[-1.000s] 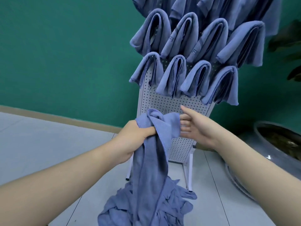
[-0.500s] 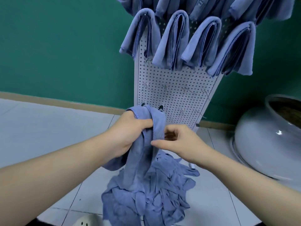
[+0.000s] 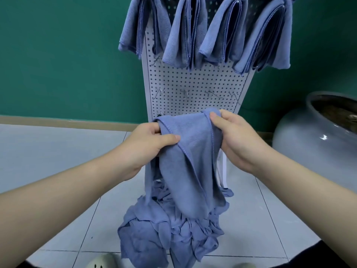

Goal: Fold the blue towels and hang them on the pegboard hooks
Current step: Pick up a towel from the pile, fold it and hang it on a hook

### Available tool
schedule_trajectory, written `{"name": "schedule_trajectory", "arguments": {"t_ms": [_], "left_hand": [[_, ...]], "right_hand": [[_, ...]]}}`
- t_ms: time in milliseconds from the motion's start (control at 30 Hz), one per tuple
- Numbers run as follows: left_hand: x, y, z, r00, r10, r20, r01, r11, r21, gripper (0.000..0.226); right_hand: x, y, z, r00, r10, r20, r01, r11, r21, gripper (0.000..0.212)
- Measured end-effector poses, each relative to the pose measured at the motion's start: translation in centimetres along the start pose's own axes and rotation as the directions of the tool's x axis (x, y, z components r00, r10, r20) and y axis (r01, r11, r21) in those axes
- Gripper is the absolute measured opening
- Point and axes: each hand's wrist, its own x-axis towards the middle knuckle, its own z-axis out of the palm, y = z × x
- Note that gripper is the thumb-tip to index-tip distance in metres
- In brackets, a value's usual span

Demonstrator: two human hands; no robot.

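Note:
A blue towel [image 3: 190,163] hangs in front of me, held at its top edge by both hands. My left hand [image 3: 148,144] pinches its left corner between thumb and fingers. My right hand [image 3: 233,140] grips the right corner, fingers curled over the hem. The towel droops down onto a heap of crumpled blue towels [image 3: 170,229] on the floor. Behind stands the white pegboard [image 3: 193,89], with several folded blue towels [image 3: 185,35] hanging along its upper rows. Bare metal hooks [image 3: 185,92] stick out of the board just above my hands.
A large grey ceramic pot [image 3: 316,144] stands on the floor at the right, close to the pegboard. A green wall [image 3: 67,55] runs behind. Pale floor tiles [image 3: 58,151] spread to the left. The toe of a light shoe [image 3: 104,263] shows at the bottom edge.
The view has dropped lower on the pegboard. My hands have moved apart along the towel's top edge, spreading it from a bunched strip into a wider sheet; my right hand now grips its right corner.

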Motion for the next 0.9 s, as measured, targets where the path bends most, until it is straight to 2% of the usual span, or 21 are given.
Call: {"name": "schedule_trajectory", "arguments": {"t_ms": [167,267,333,467,533,633,700,833,900], "left_hand": [[0.2,0.3,0.0,0.997,0.031,-0.076,-0.032,0.999,-0.013,0.003],[0.4,0.0,0.0,0.991,0.018,-0.133,-0.028,0.997,-0.076,0.033],[0.4,-0.1,0.1,0.988,0.041,-0.150,-0.050,0.997,-0.053,0.035],[0.1,-0.2,0.6,0.998,0.026,-0.060,-0.025,0.999,0.022,0.032],[-0.2,-0.1,1.1,1.000,-0.004,0.015,0.004,1.000,0.003,0.039],[-0.6,0.4,2.0,0.996,-0.046,0.078,0.052,0.996,-0.078,0.038],[-0.7,0.7,2.5,0.996,-0.051,0.067,0.060,0.989,-0.135,0.039],[-0.8,0.3,2.8,0.998,0.063,0.026,-0.061,0.995,-0.075,0.041],[-0.8,0.1,2.7,0.996,0.085,-0.012,-0.086,0.993,-0.080,0.040]], "right_hand": [[0.0,-0.5,-0.9,1.000,0.016,0.016,-0.018,0.991,0.129,0.024],[-0.5,-0.6,-0.5,0.997,0.037,0.067,-0.050,0.978,0.202,0.023],[-0.8,-0.6,-0.1,0.995,0.058,0.086,-0.076,0.971,0.227,0.023],[-1.2,-0.8,0.3,0.991,0.046,0.122,-0.074,0.969,0.235,0.025],[-1.3,-1.1,0.5,0.991,0.037,0.132,-0.069,0.966,0.250,0.023],[-1.4,-1.2,0.9,0.986,0.030,0.162,-0.071,0.965,0.254,0.021],[-1.4,-1.0,1.2,0.984,0.027,0.176,-0.072,0.964,0.257,0.021],[-1.4,-0.5,1.6,0.978,0.038,0.205,-0.094,0.959,0.269,0.012],[-1.3,-0.1,1.7,0.979,0.030,0.200,-0.081,0.964,0.254,0.017]]}}
